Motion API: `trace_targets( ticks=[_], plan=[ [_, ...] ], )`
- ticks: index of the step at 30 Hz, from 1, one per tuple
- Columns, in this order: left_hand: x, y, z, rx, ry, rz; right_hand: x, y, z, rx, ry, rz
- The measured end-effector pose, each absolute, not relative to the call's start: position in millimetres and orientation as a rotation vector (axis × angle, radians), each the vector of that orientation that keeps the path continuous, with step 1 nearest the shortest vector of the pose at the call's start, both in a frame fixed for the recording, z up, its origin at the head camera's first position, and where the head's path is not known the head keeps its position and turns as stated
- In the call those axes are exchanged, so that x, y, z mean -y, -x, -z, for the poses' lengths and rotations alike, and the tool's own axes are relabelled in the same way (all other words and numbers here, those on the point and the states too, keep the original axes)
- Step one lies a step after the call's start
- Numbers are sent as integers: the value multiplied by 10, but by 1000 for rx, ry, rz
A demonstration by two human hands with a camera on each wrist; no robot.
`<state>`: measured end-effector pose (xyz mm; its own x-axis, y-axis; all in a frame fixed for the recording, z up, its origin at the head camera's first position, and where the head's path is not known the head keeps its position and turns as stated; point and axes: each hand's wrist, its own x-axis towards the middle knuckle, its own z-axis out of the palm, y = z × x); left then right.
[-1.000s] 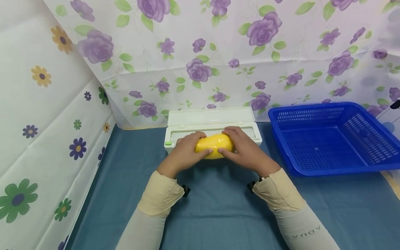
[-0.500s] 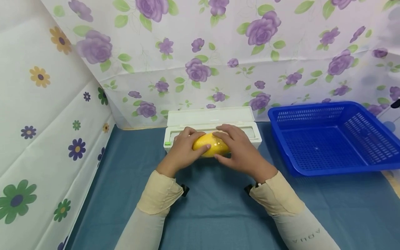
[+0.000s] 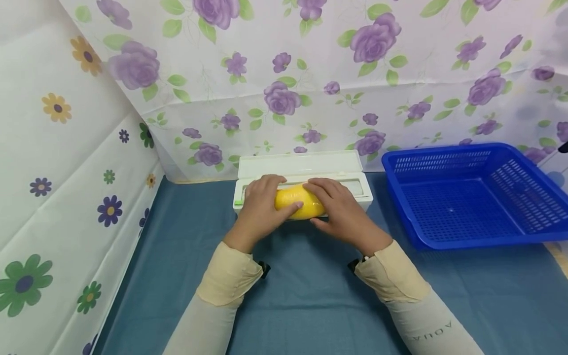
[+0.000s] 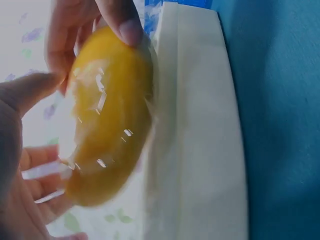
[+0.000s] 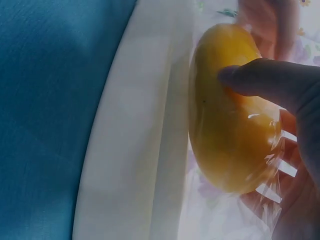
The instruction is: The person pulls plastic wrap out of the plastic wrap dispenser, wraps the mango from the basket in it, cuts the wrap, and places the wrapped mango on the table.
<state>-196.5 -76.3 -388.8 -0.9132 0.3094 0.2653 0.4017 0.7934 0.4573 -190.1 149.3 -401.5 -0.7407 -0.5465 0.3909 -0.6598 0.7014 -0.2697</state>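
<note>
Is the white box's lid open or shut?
Open: the lid is tilted back along the rear edge of the white box, exposing its recessed top.

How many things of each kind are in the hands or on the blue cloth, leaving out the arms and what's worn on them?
Yellow, rounded, film-wrapped object: 1
White rectangular box with open lid: 1
Blue perforated plastic basket: 1
Total: 3

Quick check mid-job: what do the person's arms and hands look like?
Both arms wear light grey fabric sleeves with beige fabric cuffs. Small dark lettering marks the right sleeve. A small black piece shows at the left cuff's inner edge, another at the right. The left hand and right hand are ungloved.
</note>
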Motion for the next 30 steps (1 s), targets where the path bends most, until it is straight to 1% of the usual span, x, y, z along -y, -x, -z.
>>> trace_targets(
  ticks=[4,9,30],
  plan=[
    [695,1898,3852,2804,644,576,-1507,1941,4057,2617,-949,-563],
    [643,1885,3881,2830,626,393,-1519,1997,4102,2602,-936,-544],
    [742,1981,3993,2823,626,404,-1550,2069,4170,2590,-944,-542]
  ],
)
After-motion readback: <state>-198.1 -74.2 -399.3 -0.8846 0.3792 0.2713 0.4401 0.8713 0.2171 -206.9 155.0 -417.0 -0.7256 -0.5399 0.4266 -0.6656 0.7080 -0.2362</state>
